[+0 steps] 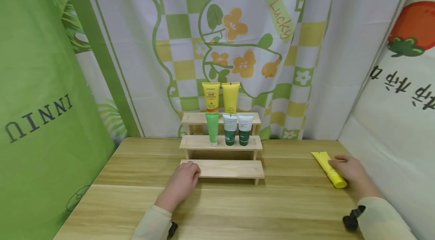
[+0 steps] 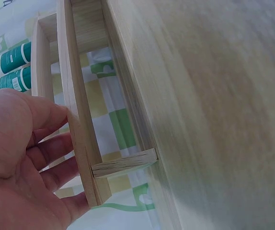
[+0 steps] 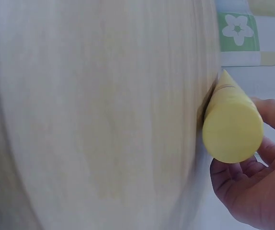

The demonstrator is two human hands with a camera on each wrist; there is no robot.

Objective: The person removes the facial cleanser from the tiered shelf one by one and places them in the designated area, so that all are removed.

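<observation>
My left hand (image 1: 185, 179) grips the left end of the lowest board on a three-tier wooden display stand (image 1: 231, 168). In the left wrist view its fingertips (image 2: 61, 112) touch the board's edge. At the right, my right hand (image 1: 350, 172) holds a yellow squeeze tube (image 1: 327, 168) from its right side. The tube lies slanted close over the tabletop, its round cap (image 3: 233, 132) toward me, with thumb and fingers on either side in the right wrist view. Part of the fingers is hidden behind the cap.
Two yellow tubes (image 1: 230, 98) stand on the top tier. The middle tier holds a light green tube (image 1: 213, 129) and two white-and-dark-green tubes (image 1: 245, 129). A wooden table (image 1: 231, 209) carries the stand. A patterned curtain (image 1: 238, 24) hangs behind, with fabric walls at both sides.
</observation>
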